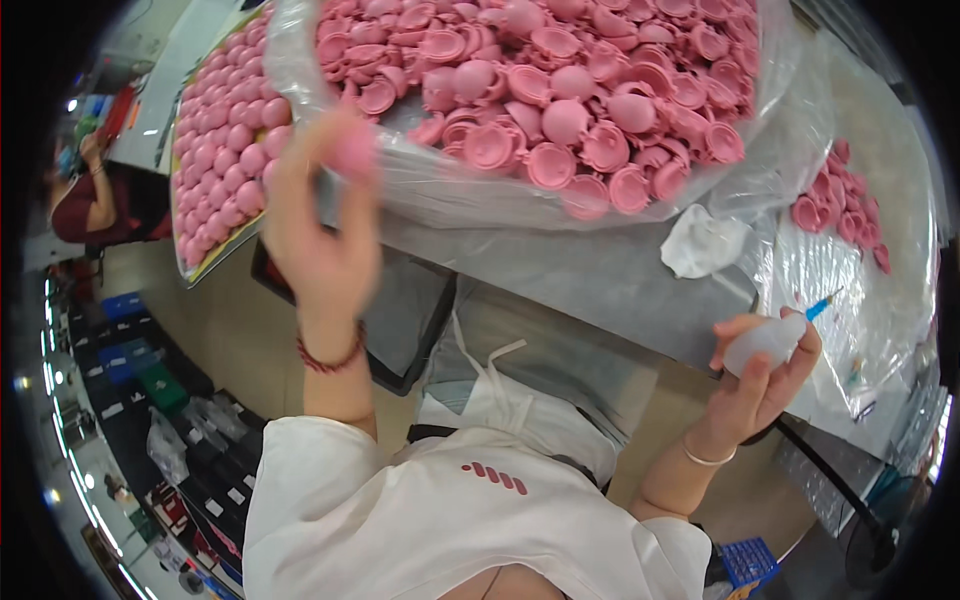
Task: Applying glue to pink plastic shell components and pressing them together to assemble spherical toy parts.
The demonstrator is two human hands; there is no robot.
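My left hand (325,235), smeared by motion, is raised at the front left corner of a plastic-lined heap. Between its fingertips is a blurred rounded pink piece (353,148). Hollow pink half-shells (565,120) fill the clear plastic liner (480,190), lying every way up. To the left, a tray (190,277) carries close rows of smooth pink balls (225,140). On the right, my right hand (750,395) is wrapped round a small translucent white squeeze bottle (760,345). Its thin blue needle tip (823,305) points up and to the right.
A crumpled white scrap (704,243) lies on the grey table (560,265). Further right, a small pile of pink pieces (845,205) rests on clear plastic sheeting (800,270). A black-rimmed bin (400,320) stands below the table edge. Another person (95,205) sits at far left.
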